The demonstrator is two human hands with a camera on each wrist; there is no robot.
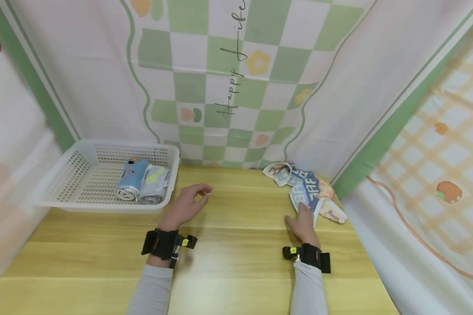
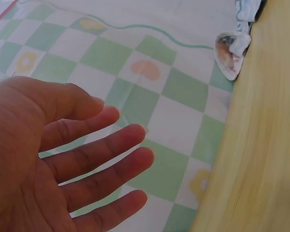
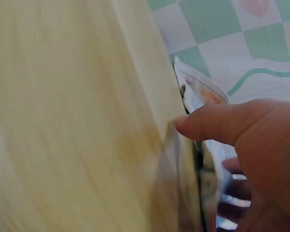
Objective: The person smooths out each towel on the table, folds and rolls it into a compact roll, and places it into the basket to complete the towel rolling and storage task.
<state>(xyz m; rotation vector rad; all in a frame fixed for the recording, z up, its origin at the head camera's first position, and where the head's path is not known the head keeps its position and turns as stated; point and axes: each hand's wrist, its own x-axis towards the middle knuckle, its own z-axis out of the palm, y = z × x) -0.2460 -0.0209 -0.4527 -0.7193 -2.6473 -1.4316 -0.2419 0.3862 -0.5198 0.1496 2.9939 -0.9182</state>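
A crumpled printed towel [image 1: 305, 186] in blue, white and brown lies at the table's back right, with large letters on it. My right hand [image 1: 302, 224] is at its near edge; the fingers reach over the cloth and the thumb stands apart from them. In the right wrist view, the fingertips are partly hidden behind the right hand [image 3: 266, 150], beside the towel [image 3: 210, 169]. My left hand [image 1: 186, 204] hovers near the basket's right side, holding nothing. The left wrist view shows its fingers [image 2: 113, 164] loosely spread.
A white plastic basket [image 1: 65, 204] stands at the back left. Inside it lie a rolled blue towel [image 1: 133, 175] and a rolled grey towel [image 1: 154, 181] side by side. Behind the wooden table [image 1: 228, 262] hangs a green-and-white checked curtain [image 1: 220, 87].
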